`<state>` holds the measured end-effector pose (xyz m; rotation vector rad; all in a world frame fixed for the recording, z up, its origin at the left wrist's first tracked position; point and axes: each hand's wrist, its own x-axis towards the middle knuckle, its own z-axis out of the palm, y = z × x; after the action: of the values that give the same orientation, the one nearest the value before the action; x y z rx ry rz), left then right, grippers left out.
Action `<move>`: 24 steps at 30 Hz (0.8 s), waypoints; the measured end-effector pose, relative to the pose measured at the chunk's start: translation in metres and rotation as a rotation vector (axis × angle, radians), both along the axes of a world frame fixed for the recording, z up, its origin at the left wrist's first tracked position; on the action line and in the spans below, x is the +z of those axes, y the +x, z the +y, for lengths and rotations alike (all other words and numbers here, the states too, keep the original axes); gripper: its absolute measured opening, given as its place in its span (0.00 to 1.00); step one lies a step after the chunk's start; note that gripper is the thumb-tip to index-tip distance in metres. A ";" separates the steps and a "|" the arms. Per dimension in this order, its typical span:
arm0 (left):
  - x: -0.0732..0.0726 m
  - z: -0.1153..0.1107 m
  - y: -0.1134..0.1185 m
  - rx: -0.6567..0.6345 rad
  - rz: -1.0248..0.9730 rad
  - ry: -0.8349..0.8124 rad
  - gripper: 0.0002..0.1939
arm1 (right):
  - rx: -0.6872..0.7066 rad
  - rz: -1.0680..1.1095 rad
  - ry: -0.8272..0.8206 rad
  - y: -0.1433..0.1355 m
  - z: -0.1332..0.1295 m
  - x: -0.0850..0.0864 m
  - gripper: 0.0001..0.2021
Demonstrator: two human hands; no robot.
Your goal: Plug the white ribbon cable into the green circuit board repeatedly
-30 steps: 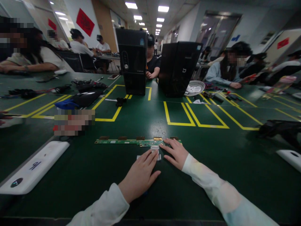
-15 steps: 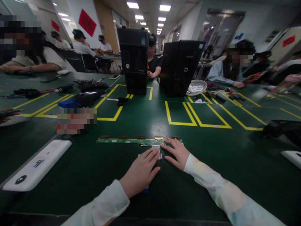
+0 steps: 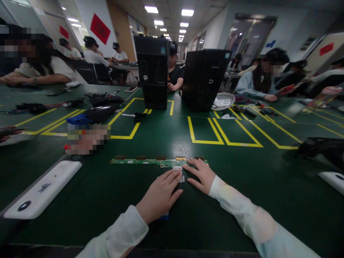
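Observation:
A long, narrow green circuit board (image 3: 145, 162) lies crosswise on the table, with several brown flexible tabs along its far edge. A white connector (image 3: 177, 168) sits at its near edge. My left hand (image 3: 161, 191) lies over a white strip-like piece (image 3: 182, 179) just below that connector. Its fingers are stretched out close together, with the tips at the connector, and most of the strip is hidden beneath. A small blue edge (image 3: 164, 217) shows under the palm. My right hand (image 3: 201, 173) is spread flat, fingertips resting on the board's right part and covering it.
Two black computer towers (image 3: 153, 71) stand at the back, a white basket (image 3: 224, 101) beside the right one. A white elongated device (image 3: 43, 190) lies at left. Yellow tape (image 3: 206, 141) marks the green table. Cables (image 3: 102, 96) and tools (image 3: 247, 109) lie farther off; people sit around.

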<state>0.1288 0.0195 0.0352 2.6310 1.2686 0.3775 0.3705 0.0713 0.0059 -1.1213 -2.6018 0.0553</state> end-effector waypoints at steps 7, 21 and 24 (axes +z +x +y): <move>0.013 0.006 -0.020 0.120 -0.074 0.071 0.22 | 0.005 -0.029 -0.003 0.000 0.001 -0.002 0.25; -0.026 -0.036 -0.167 0.494 0.008 0.201 0.26 | 0.002 -0.050 0.011 0.001 0.002 -0.005 0.25; -0.034 -0.039 -0.179 0.536 0.026 0.230 0.28 | 0.000 -0.049 0.016 0.000 0.001 -0.004 0.25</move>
<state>-0.0504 -0.0192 0.0011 2.4307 2.0466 0.6000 0.3709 0.0727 0.0017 -1.1313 -2.6398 0.0075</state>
